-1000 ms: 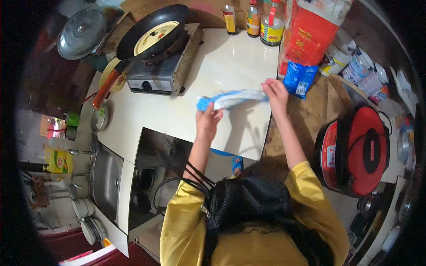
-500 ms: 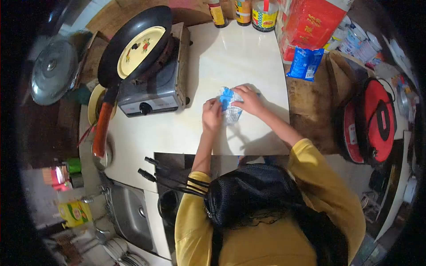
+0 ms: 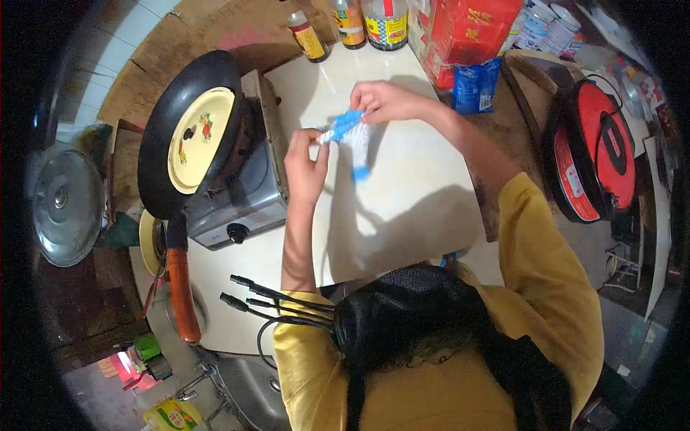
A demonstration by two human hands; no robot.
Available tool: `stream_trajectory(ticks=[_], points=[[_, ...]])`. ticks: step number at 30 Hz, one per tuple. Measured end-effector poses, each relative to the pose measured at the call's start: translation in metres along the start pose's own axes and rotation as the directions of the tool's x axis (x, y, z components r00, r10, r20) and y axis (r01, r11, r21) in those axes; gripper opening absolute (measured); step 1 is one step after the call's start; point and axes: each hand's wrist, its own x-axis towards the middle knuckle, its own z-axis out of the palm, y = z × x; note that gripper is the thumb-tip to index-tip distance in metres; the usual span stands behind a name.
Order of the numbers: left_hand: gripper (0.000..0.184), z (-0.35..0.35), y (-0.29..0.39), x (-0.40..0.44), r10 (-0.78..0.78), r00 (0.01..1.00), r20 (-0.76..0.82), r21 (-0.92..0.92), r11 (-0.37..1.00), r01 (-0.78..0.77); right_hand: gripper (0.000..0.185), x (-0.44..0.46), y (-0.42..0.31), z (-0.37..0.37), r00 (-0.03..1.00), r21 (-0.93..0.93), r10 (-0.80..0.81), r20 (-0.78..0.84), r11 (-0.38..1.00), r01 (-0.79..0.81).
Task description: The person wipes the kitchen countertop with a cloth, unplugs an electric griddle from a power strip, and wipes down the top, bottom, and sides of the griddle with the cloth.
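Note:
A limp blue-and-white cloth [image 3: 353, 141], mottled white with blue at its top and lower end, hangs over the white table [image 3: 420, 215]. Whether it is a sock or some other piece of fabric I cannot tell. My left hand [image 3: 305, 161] pinches its upper left corner between thumb and fingers. At the upper right edge, my right hand [image 3: 379, 102] also has its fingers closed on it. The cloth's lower end dangles between and below the two hands.
Left of my hands stands a gas stove [image 3: 237, 215] with a black wok [image 3: 154, 151] holding a cream lid [image 3: 201, 140]. Several bottles [image 3: 350, 25] line the back edge. To the right are a blue packet [image 3: 476, 86], a red bag [image 3: 471, 32] and a red-and-black electric cooker [image 3: 600, 154].
Both hands have moved apart and up with the cloth. It was bunched between them near the tabletop and now hangs stretched out from their fingers. The camera view has shifted.

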Motion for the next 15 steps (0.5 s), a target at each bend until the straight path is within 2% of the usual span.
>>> stream_trajectory(ticks=[1, 2, 3, 4, 5, 6, 8, 10, 12, 13, 14, 15], points=[[0.014, -0.007, 0.005, 0.007, 0.053, 0.999, -0.010, -0.002, 0.999, -0.053, 0.035, 0.000, -0.012, -0.005, 0.989, 0.040, -0.113, -0.099, 0.992, 0.117], [0.014, -0.011, 0.009, 0.011, 0.057, 0.998, -0.012, 0.001, 0.998, -0.057, 0.035, -0.002, -0.023, -0.006, 0.988, 0.038, -0.119, -0.099, 0.992, 0.123], [0.014, -0.013, 0.013, 0.011, 0.147, 0.989, -0.011, 0.042, 0.988, -0.146, 0.039, -0.007, -0.032, -0.005, 0.941, -0.207, -0.292, -0.169, 0.944, 0.256], [0.015, -0.013, 0.016, 0.009, 0.234, 0.972, -0.004, 0.078, 0.969, -0.233, 0.044, -0.014, -0.038, -0.002, 0.865, -0.446, -0.463, -0.194, 0.827, 0.342], [0.017, -0.010, 0.014, 0.004, 0.282, 0.958, 0.049, 0.071, 0.956, -0.285, 0.043, -0.023, -0.040, 0.002, 0.902, -0.530, -0.395, -0.173, 0.810, 0.253], [0.017, -0.007, 0.010, -0.005, 0.350, 0.928, 0.130, 0.115, 0.924, -0.364, 0.043, -0.033, -0.033, 0.007, 0.905, -0.531, -0.389, -0.175, 0.811, 0.246], [0.017, 0.006, 0.001, -0.031, 0.344, 0.893, 0.289, 0.130, 0.910, -0.393, 0.044, -0.053, -0.001, 0.021, 0.921, -0.816, -0.386, -0.049, 0.548, 0.186], [0.014, 0.030, -0.014, -0.065, 0.371, 0.847, 0.382, 0.068, 0.902, -0.426, 0.036, -0.078, 0.027, 0.038, 0.986, -0.897, -0.161, 0.047, 0.427, 0.112], [0.011, 0.056, -0.026, -0.100, 0.395, 0.762, 0.513, -0.031, 0.896, -0.443, 0.021, -0.105, 0.047, 0.050, 0.982, -0.859, -0.071, 0.175, 0.477, 0.187], [0.010, 0.061, -0.019, -0.105, 0.420, 0.730, 0.539, -0.098, 0.892, -0.441, 0.021, -0.111, 0.049, 0.055, 0.984, -0.858, -0.075, 0.162, 0.482, 0.178], [0.010, 0.064, -0.013, -0.107, 0.450, 0.695, 0.561, -0.169, 0.884, -0.437, 0.016, -0.115, 0.050, 0.059, 0.988, -0.798, -0.058, 0.140, 0.584, 0.148], [0.008, 0.067, -0.012, -0.109, 0.389, 0.744, 0.543, -0.197, 0.920, -0.338, 0.014, -0.118, 0.049, 0.059, 0.992, -0.729, -0.035, 0.124, 0.675, 0.115]])
